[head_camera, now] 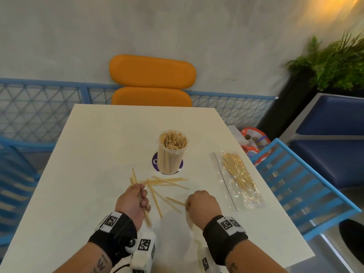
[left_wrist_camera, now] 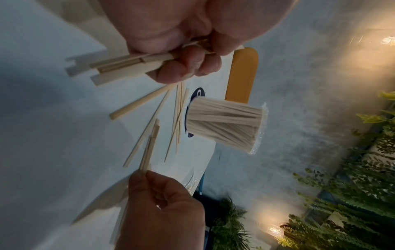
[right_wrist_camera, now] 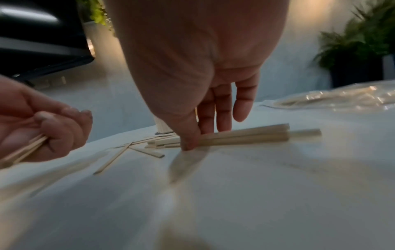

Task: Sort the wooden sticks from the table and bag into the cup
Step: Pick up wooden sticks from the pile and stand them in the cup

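**A:** So the left hand [head_camera: 136,201] was clenched on a small bundle of sticks [left_wrist_camera: 128,65], and the right hand [right_wrist_camera: 192,108] was pinching a few loose sticks [right_wrist_camera: 245,137] down on the table [head_camera: 78,194]. Any tips?

**B:** Imo square the ends first, lift flat, then pass to the bundle. Cup [head_camera: 171,152] was already packed & just beyond the pile, so feed small batches. Bag [head_camera: 237,177] w/ more sticks lay off right.

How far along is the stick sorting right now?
Done: the cup already looks packed with sticks. In hand: the left hand grips a bundle; the right hand pinches sticks off the table. Left: loose sticks and the bag, unemptied.
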A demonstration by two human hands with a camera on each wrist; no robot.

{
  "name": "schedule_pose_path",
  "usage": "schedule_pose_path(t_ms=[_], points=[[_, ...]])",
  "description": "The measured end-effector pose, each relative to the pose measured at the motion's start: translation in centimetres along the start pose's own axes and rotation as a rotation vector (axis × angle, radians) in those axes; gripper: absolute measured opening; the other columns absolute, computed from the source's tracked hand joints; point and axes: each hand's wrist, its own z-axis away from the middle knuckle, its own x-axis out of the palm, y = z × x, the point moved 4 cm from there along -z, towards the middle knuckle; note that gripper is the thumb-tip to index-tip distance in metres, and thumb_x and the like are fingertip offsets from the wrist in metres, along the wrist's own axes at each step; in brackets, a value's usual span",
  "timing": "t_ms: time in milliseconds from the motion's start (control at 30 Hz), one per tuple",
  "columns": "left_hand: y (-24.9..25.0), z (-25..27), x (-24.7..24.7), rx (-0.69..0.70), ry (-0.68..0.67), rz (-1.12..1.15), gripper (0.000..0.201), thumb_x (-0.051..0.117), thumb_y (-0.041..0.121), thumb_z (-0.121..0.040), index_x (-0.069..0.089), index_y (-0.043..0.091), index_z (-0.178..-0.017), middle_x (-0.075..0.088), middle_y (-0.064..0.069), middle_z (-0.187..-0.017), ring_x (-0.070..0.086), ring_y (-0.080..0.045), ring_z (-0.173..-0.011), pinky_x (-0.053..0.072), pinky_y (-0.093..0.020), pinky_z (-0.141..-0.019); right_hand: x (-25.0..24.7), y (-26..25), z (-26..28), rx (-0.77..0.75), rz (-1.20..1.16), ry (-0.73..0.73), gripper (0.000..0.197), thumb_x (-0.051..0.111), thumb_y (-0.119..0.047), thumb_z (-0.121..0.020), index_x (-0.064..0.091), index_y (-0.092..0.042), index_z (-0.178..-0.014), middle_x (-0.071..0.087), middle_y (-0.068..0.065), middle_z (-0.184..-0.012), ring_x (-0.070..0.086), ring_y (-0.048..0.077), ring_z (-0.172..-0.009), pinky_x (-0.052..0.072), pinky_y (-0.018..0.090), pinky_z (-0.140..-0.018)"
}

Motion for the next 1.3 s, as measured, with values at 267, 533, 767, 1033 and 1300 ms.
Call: schedule_pose_path(t_ms=[267, 533, 767, 1033, 1300], points=[[-0.1, 0.8, 0.9, -0.009, -0.042, -0.048, 0.022, 0.039, 0.018, -0.105, 0.052, 0.013, -0.088, 0.044, -0.002, -0.065, 0.036, -0.014, -0.047, 0.035, -0.029, -0.054, -0.6, 0.6, 0.3, -0.043, 0.075, -0.044, 0.027, 0.039, -0.017, -0.1, 0.061, -0.01, -0.114, 0.059, 0.009, -0.112, 0.053, 0.028, -0.11, 0.042, 0.036, -0.086], [-1.3, 3.7, 5.0, -0.009, -0.312, -0.221, 0.022, 0.041, 0.026, -0.107, 0.058, 0.01, -0.108, 0.075, -0.011, -0.102, 0.073, -0.03, -0.086, 0.055, -0.045, -0.083, -7.0, -0.7, 1.6, 0.011, -0.734, 0.023, 0.03, 0.056, -0.03, -0.094, 0.061, -0.003, -0.083, 0.054, -0.001, -0.072, 0.047, 0.012, -0.063, 0.038, 0.025, -0.058], [-0.8, 5.3, 7.5, 0.018, -0.442, -0.228, 0.027, 0.038, 0.023, -0.109, 0.06, 0.018, -0.123, 0.074, -0.014, -0.11, 0.072, -0.035, -0.1, 0.057, -0.049, -0.083, -8.1, -1.9, 1.6, 0.127, -0.813, 0.091, 0.044, 0.059, -0.043, -0.091, 0.069, 0.0, -0.086, 0.059, 0.003, -0.079, 0.057, 0.029, -0.093, 0.046, 0.033, -0.091], [-1.1, 5.8, 7.4, -0.052, -0.463, -0.366, 0.029, 0.036, 0.027, -0.109, 0.06, 0.014, -0.119, 0.057, -0.008, -0.073, 0.034, -0.012, -0.049, 0.042, -0.03, -0.056, -9.2, -0.4, 2.1, 0.051, -0.777, 0.072, 0.035, 0.065, -0.038, -0.092, 0.074, -0.006, -0.081, 0.067, 0.013, -0.103, 0.063, 0.023, -0.096, 0.05, 0.032, -0.086], [-1.7, 6.8, 8.1, -0.005, -0.533, -0.556, 0.025, 0.039, 0.025, -0.108, 0.054, 0.01, -0.094, 0.042, 0.0, -0.064, 0.027, -0.011, -0.049, 0.023, -0.023, -0.047, -11.2, -1.2, 1.3, 0.081, -0.987, 0.189, 0.044, 0.043, -0.032, -0.103, 0.042, -0.016, -0.144, 0.056, 0.001, -0.135, 0.063, 0.021, -0.1, 0.059, 0.027, -0.079]])
